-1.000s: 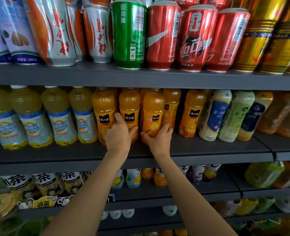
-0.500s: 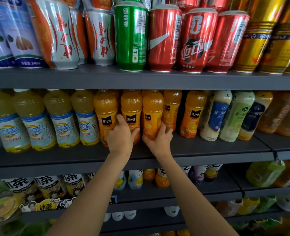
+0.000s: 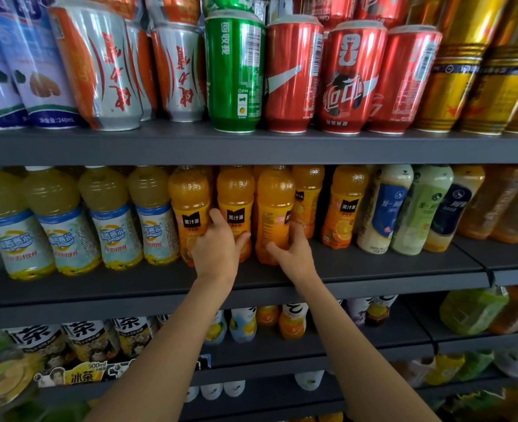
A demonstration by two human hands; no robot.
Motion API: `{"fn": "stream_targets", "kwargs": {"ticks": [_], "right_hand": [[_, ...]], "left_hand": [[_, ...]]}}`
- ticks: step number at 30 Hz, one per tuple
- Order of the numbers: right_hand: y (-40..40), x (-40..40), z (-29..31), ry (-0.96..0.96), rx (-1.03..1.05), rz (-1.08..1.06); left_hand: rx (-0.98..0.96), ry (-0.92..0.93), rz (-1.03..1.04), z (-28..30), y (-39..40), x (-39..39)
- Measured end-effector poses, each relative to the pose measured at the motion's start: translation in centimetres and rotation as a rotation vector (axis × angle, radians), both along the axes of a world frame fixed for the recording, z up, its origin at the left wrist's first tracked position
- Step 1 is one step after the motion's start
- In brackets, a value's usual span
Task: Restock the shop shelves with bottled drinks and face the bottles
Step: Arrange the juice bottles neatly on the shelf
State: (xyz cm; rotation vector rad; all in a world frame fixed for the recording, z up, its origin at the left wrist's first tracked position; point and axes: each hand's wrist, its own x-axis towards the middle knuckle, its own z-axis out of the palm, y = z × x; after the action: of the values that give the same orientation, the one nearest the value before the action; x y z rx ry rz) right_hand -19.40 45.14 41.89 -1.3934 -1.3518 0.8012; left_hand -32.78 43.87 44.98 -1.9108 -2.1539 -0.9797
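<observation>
We had both hands on the middle shelf [image 3: 373,266], a flat dark grey metal board. Our left hand [image 3: 218,249] curled round the lower half of one orange juice bottle [image 3: 236,205]; our right hand [image 3: 294,252] gripped the neighbouring bottle [image 3: 274,208], whose black label patch showed only at its right edge. Five of these dimpled, glossy plastic bottles stood in front. To their left stood four pale yellow bottles [image 3: 105,217] with paper-white labels. On the shelf above stood three red cans [image 3: 352,77] and one green can [image 3: 235,74], smooth and shiny.
</observation>
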Motion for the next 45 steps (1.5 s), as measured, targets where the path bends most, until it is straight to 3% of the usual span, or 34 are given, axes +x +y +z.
{"fn": "stream_targets", "kwargs": {"ticks": [5,9,16,23,26,28,30,32,35,45], "right_hand": [[0.3,-1.8,0.2,-0.237,0.089,-0.193],[0.3,-2.9,0.4,-0.296,0.060,-0.301],[0.1,-1.7,-0.1,-0.156,0.067,-0.073],[0.2,-1.3,0.1,-0.143,0.035,-0.011],[-0.1,0.4,0.4,-0.144,0.068,0.014],[-0.1,2.3,1.0,-0.197,0.209,-0.128],[0.9,3.8,1.6,-0.277,0.308,-0.256],[2.5,4.4,2.2,-0.319,0.292,-0.247],[4.9,4.1,3.2,-0.233,0.242,-0.178],[7.1,4.7,2.9,0.030,0.201,0.029]], "left_hand": [[-0.002,0.001,-0.001,0.1,0.0,0.0],[0.004,-0.012,-0.013,0.0,-0.1,-0.1],[-0.030,-0.036,-0.032,0.3,-0.1,-0.3],[-0.027,-0.079,-0.023,0.0,-0.2,-0.2],[0.080,-0.237,-0.070,-1.7,-1.5,0.3],[0.234,-0.288,-0.139,-2.6,-2.5,0.8],[0.370,-0.219,-0.207,-3.1,-2.7,1.7],[0.406,-0.159,-0.240,-3.0,-2.4,3.2],[0.305,-0.232,-0.245,-2.8,-1.9,5.1],[0.208,-0.196,-0.123,-3.3,-1.0,6.7]]}}
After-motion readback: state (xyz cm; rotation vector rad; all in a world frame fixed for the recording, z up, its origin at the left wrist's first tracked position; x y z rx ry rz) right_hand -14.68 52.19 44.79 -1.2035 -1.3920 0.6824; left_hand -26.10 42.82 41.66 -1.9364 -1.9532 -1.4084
